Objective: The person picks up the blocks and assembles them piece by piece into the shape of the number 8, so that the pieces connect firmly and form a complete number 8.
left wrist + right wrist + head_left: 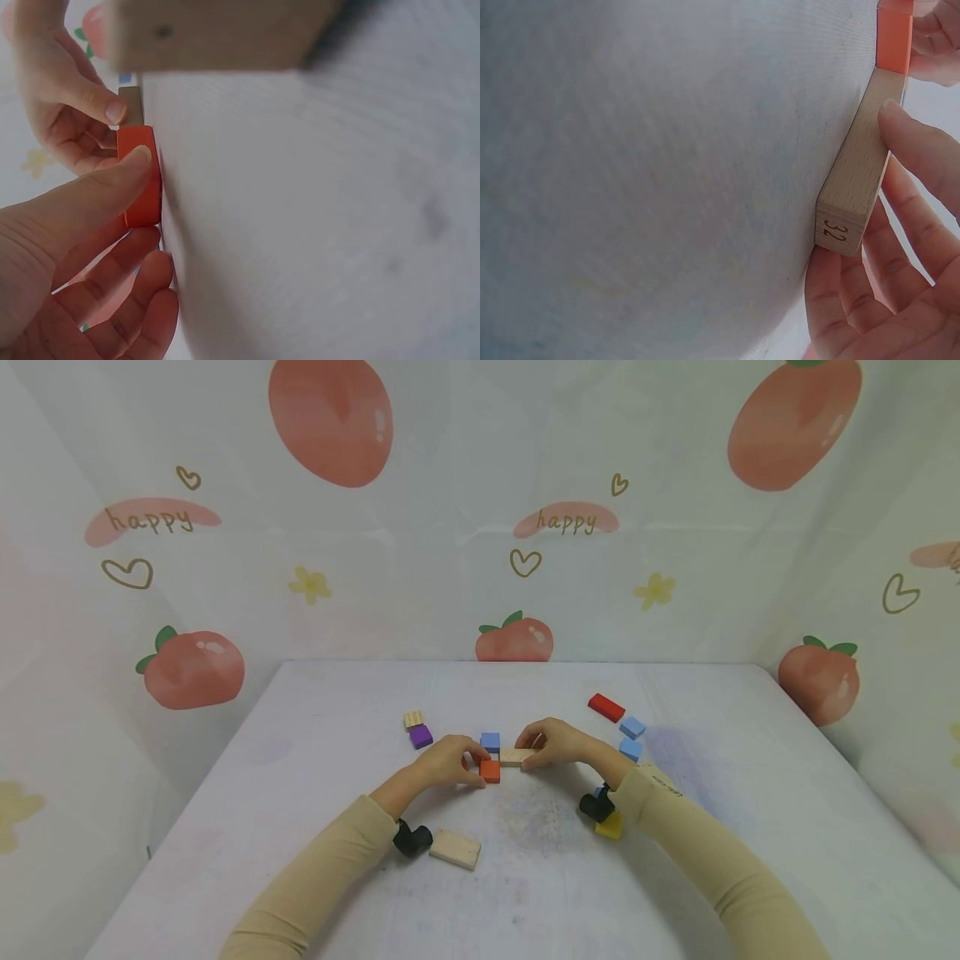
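A white backdrop (420, 610) printed with peaches rises behind the white counter (345, 893), where a person in beige sleeves (311, 881) reaches in. The left hand (448, 762) and right hand (558, 742) are both drawn narrow, each holding a block. Near the left sleeve lies a flat pale wooden block (455, 849). At mid-counter, the right hand grips a long wooden block (859, 161) marked 32; off to the right lies a long red block (606, 707). The left hand pinches a squarish orange-red block (490, 772) just beside the long wooden one's left end, with a small blue block (490, 742) behind.
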A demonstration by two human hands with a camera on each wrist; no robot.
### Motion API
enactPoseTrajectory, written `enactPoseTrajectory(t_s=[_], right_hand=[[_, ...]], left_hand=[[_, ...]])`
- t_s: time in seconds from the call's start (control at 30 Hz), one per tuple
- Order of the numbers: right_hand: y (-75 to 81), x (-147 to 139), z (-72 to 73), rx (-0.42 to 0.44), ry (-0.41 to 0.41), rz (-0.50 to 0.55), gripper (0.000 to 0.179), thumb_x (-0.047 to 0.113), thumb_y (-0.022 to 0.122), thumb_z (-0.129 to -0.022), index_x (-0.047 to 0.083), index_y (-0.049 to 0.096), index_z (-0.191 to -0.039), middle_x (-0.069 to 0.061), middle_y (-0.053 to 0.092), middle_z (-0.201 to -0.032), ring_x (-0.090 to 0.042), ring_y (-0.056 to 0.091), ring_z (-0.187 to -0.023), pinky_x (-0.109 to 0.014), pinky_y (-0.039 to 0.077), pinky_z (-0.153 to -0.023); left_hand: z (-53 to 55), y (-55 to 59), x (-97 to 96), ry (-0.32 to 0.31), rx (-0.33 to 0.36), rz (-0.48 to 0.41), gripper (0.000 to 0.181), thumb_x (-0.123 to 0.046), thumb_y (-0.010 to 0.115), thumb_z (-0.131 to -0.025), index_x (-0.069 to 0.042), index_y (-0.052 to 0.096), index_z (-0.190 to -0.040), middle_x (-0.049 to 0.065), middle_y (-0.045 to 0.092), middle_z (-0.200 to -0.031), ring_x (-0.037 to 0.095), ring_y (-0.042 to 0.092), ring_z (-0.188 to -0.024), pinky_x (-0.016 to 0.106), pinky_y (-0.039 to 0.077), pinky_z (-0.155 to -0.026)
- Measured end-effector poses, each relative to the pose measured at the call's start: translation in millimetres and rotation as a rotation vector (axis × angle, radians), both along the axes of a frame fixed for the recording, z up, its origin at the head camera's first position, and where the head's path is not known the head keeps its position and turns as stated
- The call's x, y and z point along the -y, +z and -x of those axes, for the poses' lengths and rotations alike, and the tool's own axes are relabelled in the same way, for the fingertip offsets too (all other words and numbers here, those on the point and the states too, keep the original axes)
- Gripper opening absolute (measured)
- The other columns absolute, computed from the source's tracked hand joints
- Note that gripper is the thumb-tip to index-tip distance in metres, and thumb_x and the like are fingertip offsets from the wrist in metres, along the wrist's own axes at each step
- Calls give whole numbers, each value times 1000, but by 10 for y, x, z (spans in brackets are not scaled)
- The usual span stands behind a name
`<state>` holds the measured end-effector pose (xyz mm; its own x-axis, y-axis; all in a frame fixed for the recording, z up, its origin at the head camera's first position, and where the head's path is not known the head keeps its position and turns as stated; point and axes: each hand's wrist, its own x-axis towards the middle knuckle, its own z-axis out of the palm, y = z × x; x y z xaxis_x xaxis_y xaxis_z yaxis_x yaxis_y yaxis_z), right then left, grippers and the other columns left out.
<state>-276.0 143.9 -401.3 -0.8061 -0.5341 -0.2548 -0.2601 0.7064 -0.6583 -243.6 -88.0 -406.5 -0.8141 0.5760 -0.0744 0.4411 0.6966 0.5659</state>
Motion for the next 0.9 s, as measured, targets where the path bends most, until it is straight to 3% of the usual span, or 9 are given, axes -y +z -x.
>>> enactPoseTrajectory(t_s=[0.23,0.57,0.9], right_hand=[[-7,-3,6,5,-4,-9,26,19,73,-81,10,66,-104,-6,64,-101,-17,54,-88,-27,49,-77],[-10,-4,14,12,-7,-13,26,19,72,-81,11,66,-105,-6,64,-101,-17,54,-89,-28,49,-79],[-9,-35,18,3,11,0,29,21,72,-81,10,66,-107,-7,64,-104,-18,55,-92,-28,50,-78]], left_hand=[[-10,33,28,31,41,-22,40,-20,78,-75,-5,67,-110,8,67,-96,9,53,-72,17,44,-63],[-14,56,66,2,5,-53,32,-20,75,-78,-2,69,-105,10,71,-98,14,63,-82,18,49,-70],[-18,42,49,24,9,-50,29,-20,74,-78,-3,71,-102,9,71,-94,13,63,-80,17,48,-67]])
